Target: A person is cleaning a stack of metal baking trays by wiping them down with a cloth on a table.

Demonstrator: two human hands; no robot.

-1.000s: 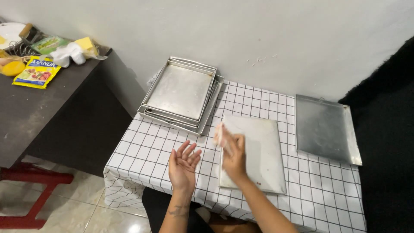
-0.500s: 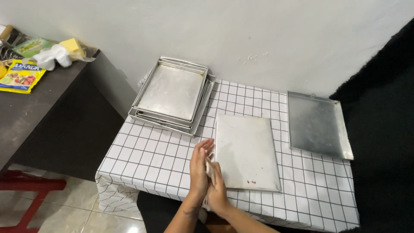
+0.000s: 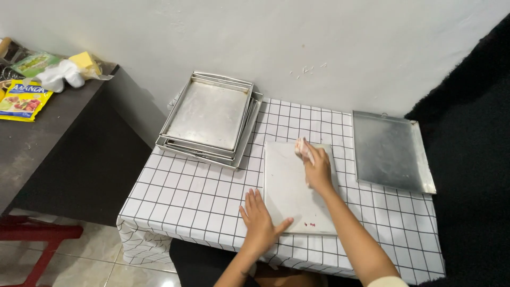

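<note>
Hands first: my right hand [image 3: 317,169] is curled loosely around a small pale wad [image 3: 303,149], perhaps a cloth or a bit of paper, and presses it against the far end of the white sheet [image 3: 289,186] lying in front of me. My left hand [image 3: 258,223] lies flat and open, fingers spread, holding nothing; its palm rests on the checked tablecloth [image 3: 196,196] and its thumb reaches onto the near left corner of the sheet.

The sheet lies flat in the middle of the cloth-covered table, with a few small red marks near its front edge. To its left, at the back corner of the table, a stack of metal baking trays [image 3: 210,118] sits slightly askew. To its right, well apart from my hand, a single flat metal tray [image 3: 390,150] lies by the wall. Further left stands a dark side table [image 3: 48,133] with a yellow packet [image 3: 22,100] and a white cloth [image 3: 61,76] on it.
</note>
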